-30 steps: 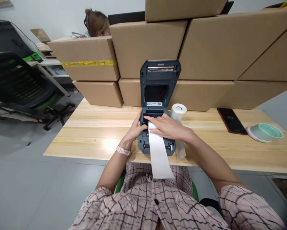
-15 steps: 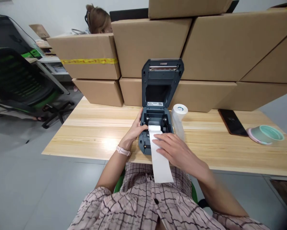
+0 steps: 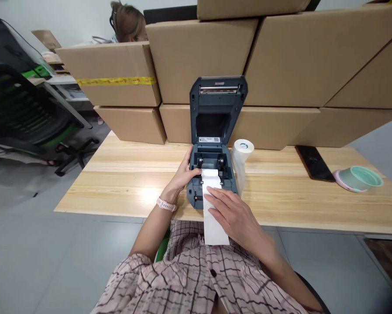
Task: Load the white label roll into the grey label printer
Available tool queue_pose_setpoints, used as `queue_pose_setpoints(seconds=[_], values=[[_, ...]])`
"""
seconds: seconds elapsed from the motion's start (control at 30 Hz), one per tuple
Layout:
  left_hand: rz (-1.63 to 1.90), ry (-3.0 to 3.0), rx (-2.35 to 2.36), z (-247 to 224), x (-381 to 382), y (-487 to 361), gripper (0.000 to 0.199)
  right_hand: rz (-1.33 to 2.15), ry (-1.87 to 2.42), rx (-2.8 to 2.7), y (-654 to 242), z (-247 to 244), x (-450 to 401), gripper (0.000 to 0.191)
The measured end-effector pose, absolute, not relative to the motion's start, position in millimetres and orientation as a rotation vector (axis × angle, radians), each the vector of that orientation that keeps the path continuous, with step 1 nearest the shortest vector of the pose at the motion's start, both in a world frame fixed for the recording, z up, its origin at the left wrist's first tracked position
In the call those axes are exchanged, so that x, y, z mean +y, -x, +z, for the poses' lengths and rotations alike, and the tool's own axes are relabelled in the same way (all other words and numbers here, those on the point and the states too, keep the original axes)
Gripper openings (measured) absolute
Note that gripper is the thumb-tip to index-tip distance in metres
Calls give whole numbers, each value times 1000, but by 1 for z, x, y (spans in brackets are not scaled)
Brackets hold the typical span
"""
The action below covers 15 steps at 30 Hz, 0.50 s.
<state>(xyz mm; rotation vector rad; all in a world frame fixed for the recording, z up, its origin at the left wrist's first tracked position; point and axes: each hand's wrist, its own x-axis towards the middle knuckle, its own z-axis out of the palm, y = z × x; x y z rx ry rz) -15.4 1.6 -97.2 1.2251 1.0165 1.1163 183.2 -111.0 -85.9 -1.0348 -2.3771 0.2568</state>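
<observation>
A dark grey label printer (image 3: 192,197) stands on the wooden table with its lid (image 3: 214,104) raised. Inside sits a small white roll, and from it a strip of label paper (image 3: 215,233) runs forward over the printer's front and past the table edge. My left hand (image 3: 182,174) grips the printer's left side, fingers along the outside, thumb at the end of the roll. Flat on the strip lies my right hand (image 3: 232,213), its fingers stretched out and covering part of the paper. Right of the printer a second paper roll (image 3: 243,147) stands with a loose tail.
Cardboard boxes (image 3: 199,52) are stacked along the table's back, behind the lid. A phone (image 3: 314,163) and a teal cup (image 3: 362,178) lie to the right. On the left is an office chair (image 3: 22,104); a person's head (image 3: 128,22) shows behind the boxes.
The paper strip hangs straighter, its lower end having swung slightly left. My right hand has shifted a little down and left along it. My left hand keeps its place on the printer.
</observation>
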Motion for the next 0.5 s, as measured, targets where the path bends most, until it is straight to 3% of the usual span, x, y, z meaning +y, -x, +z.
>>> queue_pose_setpoints(seconds=[0.23, 0.33, 0.43, 0.5], values=[[1114, -1268, 998, -95, -8, 13, 106, 471, 850, -2169, -206, -53, -97, 39], [1103, -1346, 1080, -93, -32, 10, 103, 202, 1005, -1676, -220, -25, -36, 38], [1072, -1416, 1194, -93, -60, 9, 111, 371, 960, -1558, -223, 3, 53, 63], [1041, -1436, 1215, -94, -75, 11, 116, 630, 958, -1560, -216, 19, 105, 63]])
